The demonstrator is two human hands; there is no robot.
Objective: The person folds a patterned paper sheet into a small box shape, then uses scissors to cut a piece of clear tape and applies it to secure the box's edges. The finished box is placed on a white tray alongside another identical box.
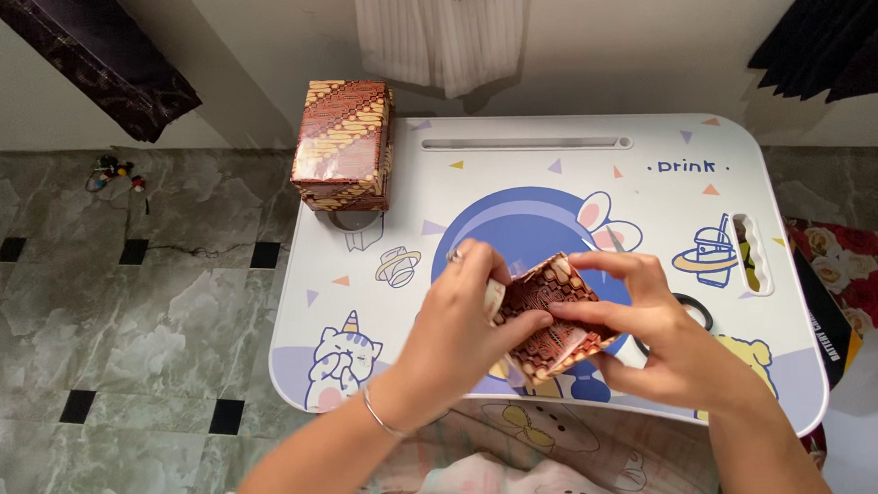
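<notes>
Pinching patterned paper (548, 316) mid-table, left hand (458, 326), right hand (654, 341), wrapped box (344, 145) at far-left edge

Left hand (460, 321): bare, with no glove and no sleeve reaching the wrist or forearm.
Left wrist: a thin silver-coloured metal bangle (379, 416), a plain narrow band circling the wrist.
Left fingers (482, 262): a small pale ring (454, 257) sits on one of them; its detail is too small to tell.
Right hand (654, 331): bare, nothing worn on the wrist or forearm that shows.
Lap: light pastel fabric with a cartoon print (531, 468), pink and cream with small yellow bows.
</notes>
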